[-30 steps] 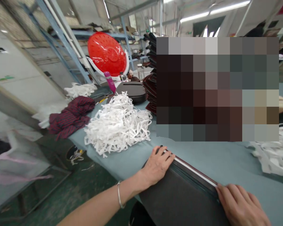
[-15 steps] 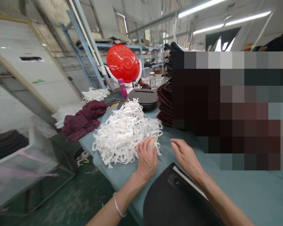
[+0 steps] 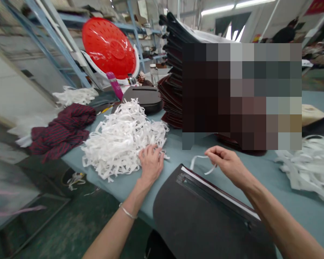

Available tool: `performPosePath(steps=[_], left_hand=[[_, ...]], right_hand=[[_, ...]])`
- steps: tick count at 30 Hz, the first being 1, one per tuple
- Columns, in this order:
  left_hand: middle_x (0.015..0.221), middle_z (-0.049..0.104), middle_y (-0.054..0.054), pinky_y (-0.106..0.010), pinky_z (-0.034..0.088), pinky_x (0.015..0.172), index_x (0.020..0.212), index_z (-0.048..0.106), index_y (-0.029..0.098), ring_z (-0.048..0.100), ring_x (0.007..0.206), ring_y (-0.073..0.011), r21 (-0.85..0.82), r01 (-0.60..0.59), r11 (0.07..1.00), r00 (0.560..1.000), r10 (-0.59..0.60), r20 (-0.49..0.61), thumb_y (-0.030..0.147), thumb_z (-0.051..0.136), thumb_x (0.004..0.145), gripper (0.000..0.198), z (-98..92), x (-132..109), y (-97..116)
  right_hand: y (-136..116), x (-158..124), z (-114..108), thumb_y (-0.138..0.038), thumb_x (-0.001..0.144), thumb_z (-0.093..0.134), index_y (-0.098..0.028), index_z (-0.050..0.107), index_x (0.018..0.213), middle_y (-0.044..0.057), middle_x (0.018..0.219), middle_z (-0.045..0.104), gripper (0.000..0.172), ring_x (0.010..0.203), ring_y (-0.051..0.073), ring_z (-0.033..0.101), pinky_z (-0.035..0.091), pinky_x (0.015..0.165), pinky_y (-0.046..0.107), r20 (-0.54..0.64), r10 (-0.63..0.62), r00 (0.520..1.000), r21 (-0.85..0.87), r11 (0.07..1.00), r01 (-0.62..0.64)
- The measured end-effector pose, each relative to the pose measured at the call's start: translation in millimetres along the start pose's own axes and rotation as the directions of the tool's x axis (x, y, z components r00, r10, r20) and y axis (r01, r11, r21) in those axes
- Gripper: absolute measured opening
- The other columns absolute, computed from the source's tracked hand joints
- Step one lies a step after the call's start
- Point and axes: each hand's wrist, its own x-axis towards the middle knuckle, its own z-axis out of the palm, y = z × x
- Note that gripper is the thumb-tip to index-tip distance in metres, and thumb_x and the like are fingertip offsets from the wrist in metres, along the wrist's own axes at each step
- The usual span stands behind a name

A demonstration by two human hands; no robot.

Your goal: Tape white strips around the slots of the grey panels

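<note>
- Your right hand (image 3: 226,162): thumb and fingers pinched on a thin white strip (image 3: 210,170), which loops down just above or onto the tabletop (image 3: 175,144); contact there cannot be told.
- Your left hand (image 3: 151,163): back turned up, fingers spread and loosely bent at the near right edge of a heap of white strips (image 3: 118,144); whether they grasp any strip cannot be told.
- Black panel (image 3: 199,223): flat at the near edge of the tabletop, between your forearms, its rounded corner toward your left. A white band (image 3: 218,191) runs along its far edge, beside a zipper; your right forearm crosses over its right part.
- Beyond the heap: a black case (image 3: 143,97); left of it, a magenta object (image 3: 115,85).
- Left of the heap: a crumpled, striped dark-red cloth (image 3: 67,126).
- Right of the heap: a tall stack of dark pieces (image 3: 170,97), partly masked.
</note>
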Motion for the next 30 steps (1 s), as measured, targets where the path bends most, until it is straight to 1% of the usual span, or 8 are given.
performPosePath(steps=[3,6,11,13,15,19,25,30], left_hand=[[0.129,0.055,-0.01,-0.048,0.02,0.108,0.111,0.06,0.021,0.04,0.128,-0.0271,-0.242,-0.055,0.969,0.998,0.049,-0.033,0.032,0.048,0.09,0.026,-19.7,-1,38],[0.125,0.058,-0.005,-0.041,0.023,0.108,0.119,0.055,0.023,0.043,0.125,-0.0213,-0.615,-0.087,0.783,0.929,0.287,0.233,0.035,0.034,0.097,0.033,-44.3,-7,87],[0.072,0.056,0.001,-0.024,0.041,0.066,0.08,0.058,0.017,0.052,0.068,-0.0121,-0.764,0.342,0.547,0.488,0.591,0.642,0.045,0.023,0.097,0.048,-68.4,-19,115],[0.066,0.049,0.004,-0.022,0.037,0.058,0.077,0.054,0.017,0.046,0.061,-0.01,-0.708,0.409,0.576,0.398,0.585,0.706,0.047,0.033,0.095,0.041,-70.6,-23,108],[0.065,0.046,0.004,-0.021,0.036,0.056,0.078,0.053,0.018,0.046,0.059,-0.0096,-0.668,0.417,0.617,0.385,0.546,0.744,0.047,0.035,0.094,0.039,-71.1,-29,102],[0.091,0.058,-0.001,-0.023,0.042,0.075,0.098,0.056,0.019,0.053,0.082,-0.013,-0.719,0.391,0.574,0.494,0.528,0.69,0.043,0.037,0.094,0.031,-74.1,-43,114],[0.071,0.054,0.002,-0.021,0.04,0.064,0.082,0.06,0.016,0.05,0.067,-0.0102,-0.672,0.508,0.538,0.283,0.633,0.721,0.043,0.034,0.095,0.04,-74.0,-61,122],[0.072,0.058,0.003,-0.019,0.037,0.061,0.082,0.063,0.018,0.051,0.065,-0.0091,-0.63,0.373,0.681,0.337,0.533,0.776,0.034,0.044,0.092,0.027,-75.1,-60,98]], right_hand=[[-12,-39,-16,-0.039,0.087,0.052,-0.02,0.059,0.086,-0.003,0.073,0.053,0.02,0.069,0.011,0.046,0.036,0.064,0.024,0.084,0.005,0.996,0.007,1.0,-0.005],[-29,-66,-8,-0.033,0.091,0.047,-0.022,0.057,0.088,-0.004,0.073,0.051,0.015,0.069,0.01,0.047,0.038,0.066,0.024,0.19,-0.062,0.98,0.084,0.995,0.046],[-25,-118,-5,-0.028,0.094,0.042,-0.022,0.057,0.095,0.001,0.089,0.056,0.016,0.082,0.013,0.054,0.043,0.076,0.027,0.037,-0.119,0.992,0.021,0.993,0.119],[-12,-144,-9,-0.025,0.094,0.041,-0.024,0.057,0.103,0.003,0.1,0.057,0.019,0.094,0.015,0.054,0.043,0.084,0.03,0.003,-0.094,0.996,-0.085,0.992,0.094],[-3,-166,-8,-0.023,0.094,0.04,-0.025,0.056,0.108,0.004,0.104,0.057,0.021,0.098,0.016,0.054,0.044,0.086,0.031,0.011,-0.045,0.999,-0.129,0.991,0.046],[-8,-185,8,-0.02,0.095,0.037,-0.024,0.055,0.104,0.003,0.096,0.056,0.021,0.089,0.014,0.055,0.047,0.078,0.028,0.029,-0.066,0.997,-0.076,0.995,0.068],[-12,-188,19,-0.016,0.093,0.04,-0.025,0.052,0.107,0.004,0.099,0.055,0.02,0.095,0.014,0.055,0.047,0.081,0.027,-0.082,-0.2,0.976,-0.199,0.963,0.181],[23,-202,14,-0.023,0.096,0.036,-0.025,0.056,0.102,0.003,0.091,0.059,0.021,0.082,0.014,0.061,0.05,0.073,0.026,0.034,-0.097,0.995,-0.347,0.932,0.103]])
